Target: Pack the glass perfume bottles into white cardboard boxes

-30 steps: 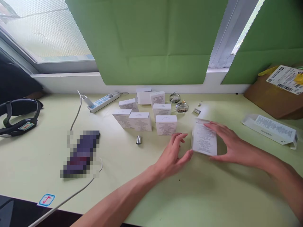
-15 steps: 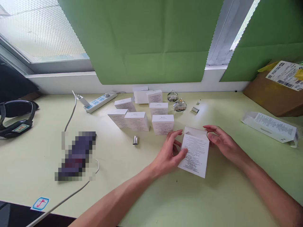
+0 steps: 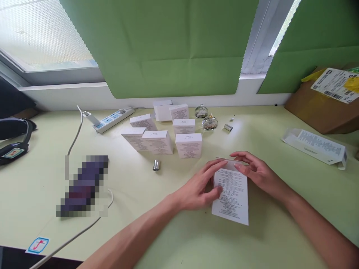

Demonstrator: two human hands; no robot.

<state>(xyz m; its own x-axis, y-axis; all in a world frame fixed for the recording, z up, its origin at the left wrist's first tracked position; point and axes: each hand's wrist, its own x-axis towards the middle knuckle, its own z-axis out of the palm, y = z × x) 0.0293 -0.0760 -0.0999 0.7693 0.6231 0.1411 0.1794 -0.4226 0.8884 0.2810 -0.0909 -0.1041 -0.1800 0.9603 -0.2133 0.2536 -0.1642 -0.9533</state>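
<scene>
A white printed cardboard box [image 3: 231, 200] is tilted over the desk in front of me, its lines of small text facing up at me. My left hand [image 3: 200, 188] grips its left side, thumb across the printed face and index finger reaching over the top edge. At the upper right corner my right hand [image 3: 256, 172] has its thumb on the top flap [image 3: 230, 164] and its fingers curled behind it. The fingers partly hide the flap, and the inside of the box is out of sight.
Several similar white boxes [image 3: 188, 146] stand beyond my left hand. Behind them are two glass perfume bottles [image 3: 209, 122], with a silver cap [image 3: 228, 127] nearby. Another silver cap [image 3: 156, 165] stands nearer. A power strip [image 3: 113, 120], phone [image 3: 84, 185] and clear-wrapped package [image 3: 314, 147] lie around.
The top flap stood up before and now lies lower under my fingers. My left index finger has moved over the top edge, and my right hand has come inward onto the flap.
</scene>
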